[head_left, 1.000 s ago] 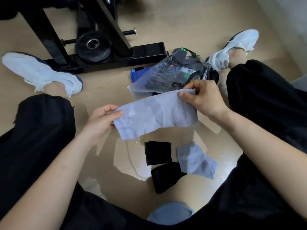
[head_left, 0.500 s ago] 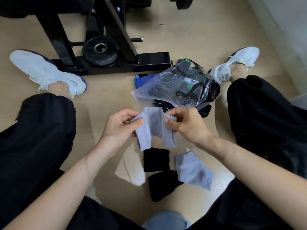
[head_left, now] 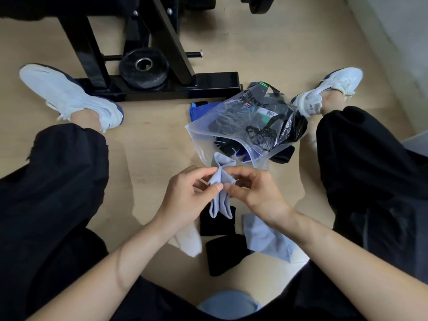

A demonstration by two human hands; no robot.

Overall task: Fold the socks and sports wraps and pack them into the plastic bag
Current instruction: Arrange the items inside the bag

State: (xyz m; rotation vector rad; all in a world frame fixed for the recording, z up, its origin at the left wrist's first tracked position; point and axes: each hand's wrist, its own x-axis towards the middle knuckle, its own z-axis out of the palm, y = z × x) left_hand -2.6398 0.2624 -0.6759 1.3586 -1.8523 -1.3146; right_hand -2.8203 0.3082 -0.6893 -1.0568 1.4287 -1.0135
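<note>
The person sits on the floor [head_left: 150, 140] with both legs spread out. The left hand [head_left: 185, 200] and the right hand [head_left: 259, 195] meet in the middle and hold one light grey sock [head_left: 218, 206]. The left thumb and fingers [head_left: 199, 172] are curled and pinch the sock on its left side. The right thumb and fingers [head_left: 245, 173] are curled and pinch it on its right side. The two thumbs almost touch. The sock is bunched up between the fingers. One end sticks up above them and the two folded ends hang down below them.

Just past the fingertips lies the clear plastic bag [head_left: 201, 137], with its open side turned toward the hands. Dark things are inside it. The top end of the sock is very near the bag's edge. A blue cloth [head_left: 199, 112] peeks out from behind the bag.

Below the fingers, closer to the person, more things lie on the floor. A folded black wrap [head_left: 216, 224] sits right under the hanging sock. A second black wrap [head_left: 224, 253] lies just behind it. Another grey sock [head_left: 266, 239] lies under the right wrist. A white sock [head_left: 188, 239] lies under the left wrist.

Far past the fingers stands a black metal frame [head_left: 176, 89] with a round weight plate [head_left: 143, 68] on it. A white shoe [head_left: 69, 96] is out to the left and another white shoe [head_left: 328, 89] is out to the right.
</note>
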